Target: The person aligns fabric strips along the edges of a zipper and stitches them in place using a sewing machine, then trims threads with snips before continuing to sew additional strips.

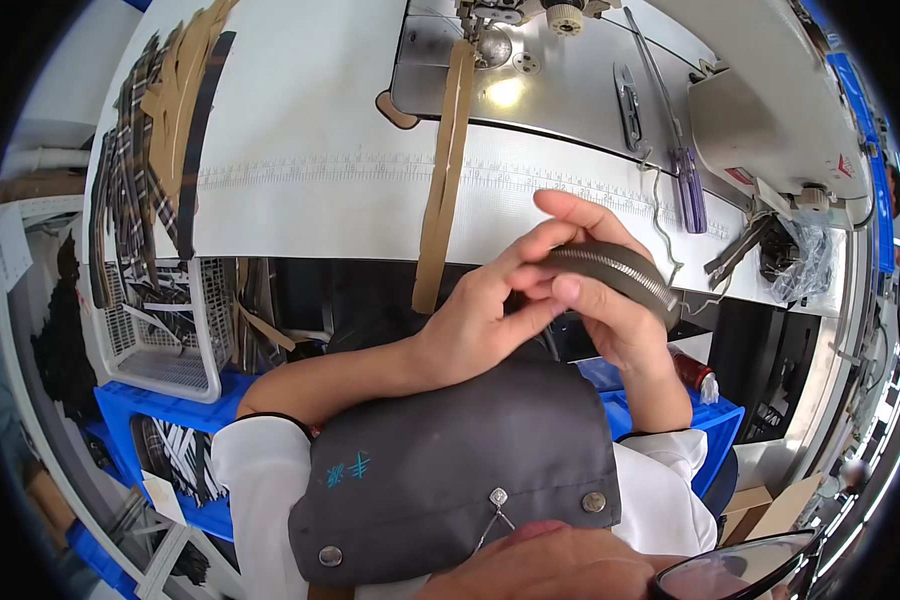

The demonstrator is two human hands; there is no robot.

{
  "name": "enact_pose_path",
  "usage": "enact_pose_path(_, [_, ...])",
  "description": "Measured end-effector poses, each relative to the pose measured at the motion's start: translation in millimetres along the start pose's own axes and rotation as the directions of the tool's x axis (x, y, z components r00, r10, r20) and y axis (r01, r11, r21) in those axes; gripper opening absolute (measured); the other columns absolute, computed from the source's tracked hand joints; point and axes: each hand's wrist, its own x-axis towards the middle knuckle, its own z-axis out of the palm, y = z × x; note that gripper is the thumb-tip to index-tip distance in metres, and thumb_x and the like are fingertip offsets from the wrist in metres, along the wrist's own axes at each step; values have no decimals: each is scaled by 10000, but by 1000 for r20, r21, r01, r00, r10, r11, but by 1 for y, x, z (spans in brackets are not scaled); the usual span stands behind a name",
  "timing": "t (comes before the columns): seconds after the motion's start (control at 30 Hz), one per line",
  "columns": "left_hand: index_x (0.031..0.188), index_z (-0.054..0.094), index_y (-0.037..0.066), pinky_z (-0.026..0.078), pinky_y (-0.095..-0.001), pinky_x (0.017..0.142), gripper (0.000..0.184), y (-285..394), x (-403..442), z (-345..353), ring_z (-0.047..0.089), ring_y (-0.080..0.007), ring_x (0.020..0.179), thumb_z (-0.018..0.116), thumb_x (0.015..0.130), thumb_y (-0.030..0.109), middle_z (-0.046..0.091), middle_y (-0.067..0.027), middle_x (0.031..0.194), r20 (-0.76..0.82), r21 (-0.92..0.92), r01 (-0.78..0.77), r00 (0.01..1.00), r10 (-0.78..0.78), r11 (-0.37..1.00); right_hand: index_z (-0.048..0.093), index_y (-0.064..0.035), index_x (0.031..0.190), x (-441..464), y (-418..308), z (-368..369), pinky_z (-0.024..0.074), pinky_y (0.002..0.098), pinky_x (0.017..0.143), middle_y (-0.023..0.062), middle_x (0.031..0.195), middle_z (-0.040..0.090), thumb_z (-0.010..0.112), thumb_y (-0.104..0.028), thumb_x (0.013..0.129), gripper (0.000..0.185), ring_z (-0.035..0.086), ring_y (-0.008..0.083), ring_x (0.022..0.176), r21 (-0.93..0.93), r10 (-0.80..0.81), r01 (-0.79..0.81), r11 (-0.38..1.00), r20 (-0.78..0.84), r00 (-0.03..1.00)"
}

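Observation:
In front of my chest, a dark olive-brown zipper [620, 266] with metal teeth bends in an arc between my hands. My right hand [625, 325] is closed on it, thumb on the near side and fingers behind. My left hand [475, 315] has its fingers closed at the zipper's left end, partly hiding that end. Left of my hands, a tan fabric strip [443, 190] runs from under the sewing machine's presser foot [467, 35] across the table and over its front edge.
Plaid strips [130, 160] and tan strips [178, 100] are piled at the table's left. A white basket [213, 330] stands below. A purple-handled screwdriver [690, 190] and thread snips [627, 108] lie right of the machine. A printed ruler [340, 167] crosses the white tabletop [300, 215].

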Motion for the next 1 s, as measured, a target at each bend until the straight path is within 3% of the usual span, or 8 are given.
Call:
enact_pose_path(0.1, [1190,496,6,448,-249,721,289,5,-7,-10,551,-90,790,467,967,187,619,-74,943,221,-219,417,902,-371,882,571,70,1116,17,3,-23,517,216,609,126,895,673,570,-96,895,277,635,111,650,-350,-50,19,937,-80,996])
enact_pose_path(0.2, [1132,536,-11,409,-206,669,294,-9,-10,-4,486,-39,732,417,988,217,623,-49,911,29,-168,191,982,-189,967,590,65,1090,34,9,-24,414,170,452,86,742,670,597,-135,889,284,527,40,500,-459,-77,2,888,-144,987])
enact_pose_path(0.4, [1120,542,-22,416,-247,847,288,-10,-8,-16,559,-96,891,392,991,188,642,-72,925,143,-291,298,953,-267,909,586,5,1111,34,13,-48,458,262,546,107,784,646,625,-33,818,299,600,145,629,-847,-246,-22,531,-180,952])
enact_pose_path(0.53, [1115,543,-24,413,-260,892,286,-5,-7,-18,575,-116,973,394,989,185,648,-89,952,184,-376,398,917,-353,837,614,-37,1085,32,25,-60,483,337,687,110,1191,543,636,47,698,397,579,248,863,-928,-436,349,128,263,860])
enact_pose_path(0.73, [1085,572,1,455,-279,845,264,8,-10,-24,616,-150,907,440,970,199,668,-91,918,216,-377,467,884,-414,800,645,-40,1033,53,40,-57,490,318,661,81,1078,620,648,73,600,447,564,221,743,-879,-504,446,-168,465,728])
enact_pose_path(0.83, [1014,625,48,507,-308,741,196,27,-5,-57,652,-220,804,519,926,187,677,-102,887,359,577,-71,917,-175,814,659,-28,1002,57,42,-51,491,310,649,74,1015,649,638,98,588,434,570,225,723,-876,-534,463,-133,457,712])
enact_pose_path(0.9, [958,660,69,521,-349,635,164,19,6,-89,648,-255,706,640,814,145,673,-72,837,289,750,-400,914,284,527,662,-27,999,57,41,-52,490,308,650,76,1023,646,637,98,582,436,569,227,732,-876,-525,460,-143,461,715])
enact_pose_path(1.0, [1077,654,79,477,-376,816,239,4,60,-129,616,-230,932,592,863,163,651,-63,1059,177,917,-305,888,424,255,640,-11,1012,56,40,-52,491,321,657,73,1012,627,653,49,596,420,552,233,740,-868,-502,468,-163,482,719])
